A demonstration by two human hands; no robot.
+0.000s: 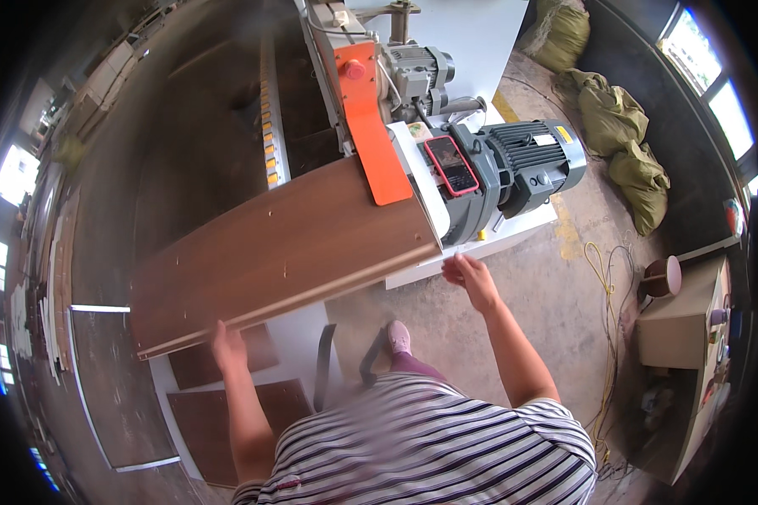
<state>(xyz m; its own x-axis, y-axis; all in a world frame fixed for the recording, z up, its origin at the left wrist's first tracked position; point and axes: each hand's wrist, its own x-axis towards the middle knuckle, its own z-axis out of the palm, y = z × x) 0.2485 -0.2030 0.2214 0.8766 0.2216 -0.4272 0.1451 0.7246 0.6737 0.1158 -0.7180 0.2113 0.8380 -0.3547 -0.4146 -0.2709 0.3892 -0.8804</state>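
A long brown wood-grain board with several small holes lies across the machine's near end, its long edge towards me. My left hand is at that edge near the board's left end, fingers closed against it and partly hidden. Just off the board's right corner is my right hand, holding nothing, its fingers loosely bent and a little apart. An orange metal guard with a red push button hangs over the board's right part.
A grey motor stands right of the board, with a red-cased phone beside it. More brown panels are stacked low at left. Green sacks, cables and a wooden cabinet are to the right.
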